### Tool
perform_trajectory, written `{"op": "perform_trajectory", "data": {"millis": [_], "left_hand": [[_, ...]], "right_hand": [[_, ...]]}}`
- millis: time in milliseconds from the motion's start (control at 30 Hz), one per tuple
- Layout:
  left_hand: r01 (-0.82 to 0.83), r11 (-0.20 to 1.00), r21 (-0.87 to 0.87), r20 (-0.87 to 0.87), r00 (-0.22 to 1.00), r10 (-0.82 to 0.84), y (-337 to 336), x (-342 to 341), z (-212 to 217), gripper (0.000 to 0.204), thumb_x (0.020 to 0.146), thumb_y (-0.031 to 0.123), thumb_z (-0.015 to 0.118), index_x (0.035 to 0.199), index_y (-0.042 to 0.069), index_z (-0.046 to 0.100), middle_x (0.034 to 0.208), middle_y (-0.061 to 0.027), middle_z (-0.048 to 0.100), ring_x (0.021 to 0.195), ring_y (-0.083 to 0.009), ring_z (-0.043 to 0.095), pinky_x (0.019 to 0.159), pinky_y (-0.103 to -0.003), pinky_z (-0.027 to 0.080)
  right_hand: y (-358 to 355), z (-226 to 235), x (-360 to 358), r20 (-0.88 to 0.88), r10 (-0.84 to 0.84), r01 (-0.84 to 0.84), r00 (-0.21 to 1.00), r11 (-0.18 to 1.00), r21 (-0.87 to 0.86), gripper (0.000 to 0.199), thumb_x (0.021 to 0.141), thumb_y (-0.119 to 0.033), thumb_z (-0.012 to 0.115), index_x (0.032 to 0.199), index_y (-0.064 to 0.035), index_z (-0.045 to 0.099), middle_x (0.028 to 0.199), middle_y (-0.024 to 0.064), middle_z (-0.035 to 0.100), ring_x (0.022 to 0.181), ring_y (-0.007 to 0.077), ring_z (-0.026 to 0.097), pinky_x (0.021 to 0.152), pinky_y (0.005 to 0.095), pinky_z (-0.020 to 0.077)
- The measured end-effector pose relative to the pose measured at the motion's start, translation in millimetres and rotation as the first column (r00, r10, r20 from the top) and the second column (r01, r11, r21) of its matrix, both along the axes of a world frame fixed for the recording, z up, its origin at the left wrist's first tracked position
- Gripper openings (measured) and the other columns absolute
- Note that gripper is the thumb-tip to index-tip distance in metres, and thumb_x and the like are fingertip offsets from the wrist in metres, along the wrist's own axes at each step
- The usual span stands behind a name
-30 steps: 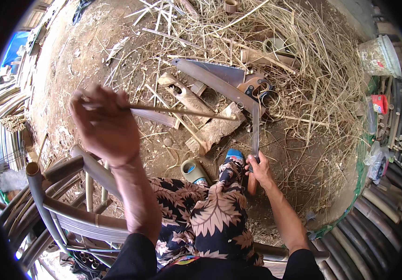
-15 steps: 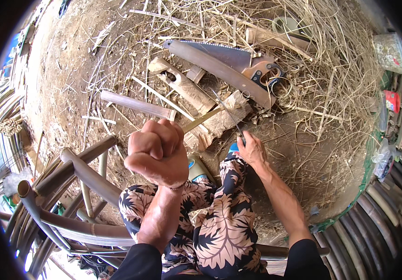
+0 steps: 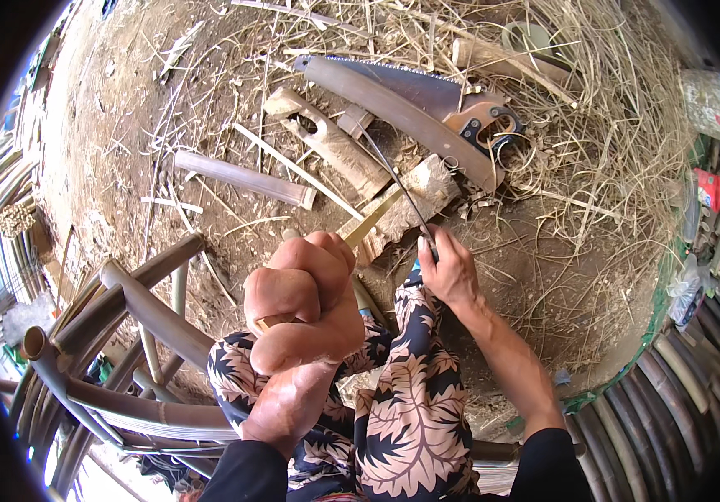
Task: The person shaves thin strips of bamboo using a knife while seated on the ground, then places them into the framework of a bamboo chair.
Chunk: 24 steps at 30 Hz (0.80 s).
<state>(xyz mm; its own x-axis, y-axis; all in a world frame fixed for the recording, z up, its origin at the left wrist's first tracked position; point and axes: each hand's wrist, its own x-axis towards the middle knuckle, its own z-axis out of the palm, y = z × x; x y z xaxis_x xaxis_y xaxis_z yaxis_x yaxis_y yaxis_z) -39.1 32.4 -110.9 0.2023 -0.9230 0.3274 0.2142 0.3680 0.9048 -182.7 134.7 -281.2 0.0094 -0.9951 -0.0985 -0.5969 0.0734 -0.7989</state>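
My left hand (image 3: 306, 301) is closed in a fist around a narrow bamboo strip (image 3: 368, 224). The strip's far end rests on a rough wooden block (image 3: 423, 191), and a short bit of it pokes out at the near side of the fist. In my right hand (image 3: 450, 268) is a knife with a long, thin dark blade (image 3: 398, 180), gripped by its handle. Its blade slants away to the left, crossing over the block close to the strip's end. Whether blade and strip touch, I cannot tell.
Beyond the block lie a notched bamboo piece (image 3: 326, 142), a split bamboo length (image 3: 393, 109) and a handsaw (image 3: 481, 121). Another bamboo piece (image 3: 243, 178) is on the left. Shavings (image 3: 619, 159) cover the far right. A bamboo frame (image 3: 159, 309) stands near left; poles (image 3: 653, 393) line the right.
My left fist has come nearer and rightward, still around the strip. The knife in my right hand has its tip farther away and to the left.
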Motion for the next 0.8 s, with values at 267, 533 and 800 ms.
{"op": "perform_trajectory", "data": {"millis": [267, 533, 800], "left_hand": [[-0.054, 0.998, 0.036, 0.009, 0.999, 0.053, -6, -15, 5, 0.064, 0.088, 0.073, 0.034, 0.064, 0.014, 0.024, 0.054, 0.0032, 0.027, 0.046, -0.0085, 0.02, 0.037, -0.024, 0.019], [-0.108, 0.864, 0.492, 0.604, 0.756, -0.25, 35, 54, 72, 0.043, 0.101, 0.036, 0.046, 0.107, -0.001, 0.068, 0.084, -0.004, 0.051, 0.084, -0.0167, 0.048, 0.081, -0.03, 0.039], [0.377, -0.168, 0.911, -0.413, 0.819, -0.398, 117, 127, 71, 0.054, 0.096, 0.002, 0.043, 0.142, -0.012, 0.018, 0.098, -0.0331, 0.064, 0.085, -0.0374, 0.069, 0.075, -0.04, 0.061]], "right_hand": [[3, -62, -19, -0.184, -0.015, 0.098, 0.983, 0.887, 0.451, 0.022, 0.091, -0.02, 0.056, 0.088, 0.0008, 0.058, 0.078, 0.0253, 0.063, 0.072, 0.0439, 0.062, 0.062, 0.0476, 0.0497], [24, 44, -42, -0.093, -0.181, 0.189, 0.979, 0.978, 0.087, 0.044, 0.092, -0.018, 0.055, 0.131, 0.0024, 0.051, 0.085, 0.0165, 0.064, 0.066, 0.0221, 0.064, 0.051, 0.0353, 0.0509], [75, 163, -87, -0.277, -0.232, 0.266, 0.932, 0.959, 0.095, 0.041, 0.091, -0.036, 0.057, 0.116, -0.0039, 0.057, 0.091, 0.0229, 0.065, 0.081, 0.0436, 0.063, 0.071, 0.0482, 0.0497]]}}
